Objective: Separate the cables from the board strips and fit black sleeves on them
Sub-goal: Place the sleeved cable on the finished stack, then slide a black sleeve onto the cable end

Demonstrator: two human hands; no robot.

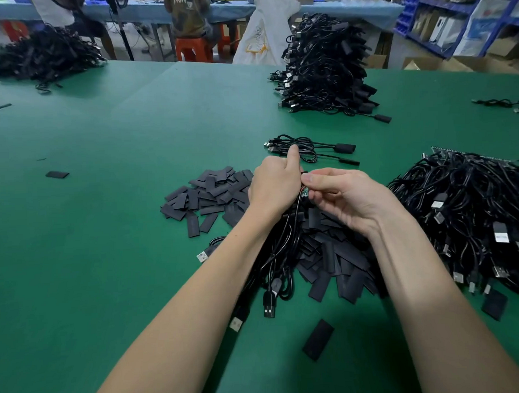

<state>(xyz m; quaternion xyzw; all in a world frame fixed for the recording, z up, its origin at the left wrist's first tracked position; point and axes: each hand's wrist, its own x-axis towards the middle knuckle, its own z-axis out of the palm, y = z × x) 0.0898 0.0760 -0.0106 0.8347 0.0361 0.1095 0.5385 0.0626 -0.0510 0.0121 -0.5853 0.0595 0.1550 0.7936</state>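
Two hands meet mid-table: left hand [274, 185] curled with thumb raised, right hand [339, 195] pinching a small board [304, 192] at the end of a cable [286, 239] that hangs down toward the near edge. Hard to tell what the left hand grips; fingers hidden behind its back, probably the same cable or a sleeve, so cannot say for sure. Board end bare by the look of it, green and red just showing between fingertips, so sleeve likely not yet on. Judged well underway, far from over: big stack of sleeved cables [324, 70] far right, three more finished ones [309, 150] just beyond the hands, another dark heap [41, 57] far left, too blurred to say whether finished. Left to do: large tangle of cables [471, 218] on the right, still joined to a board strip [468, 155] peeking out along its far side. Plenty of loose sleeves [211, 192] heaped left of the hands and more under the forearms, with strays [317, 339] on the green mat [105, 201] nearer. Hidden or unclear: junction between board and wire, covered by fingers; most of the strip, buried under the tangle; right edge of the tangle cut off by the frame; count of remaining cables impossible to judge. Beyond the table, people at a blue bench [304, 6], orange stools [193, 48], shelving [467, 18] on the far right.
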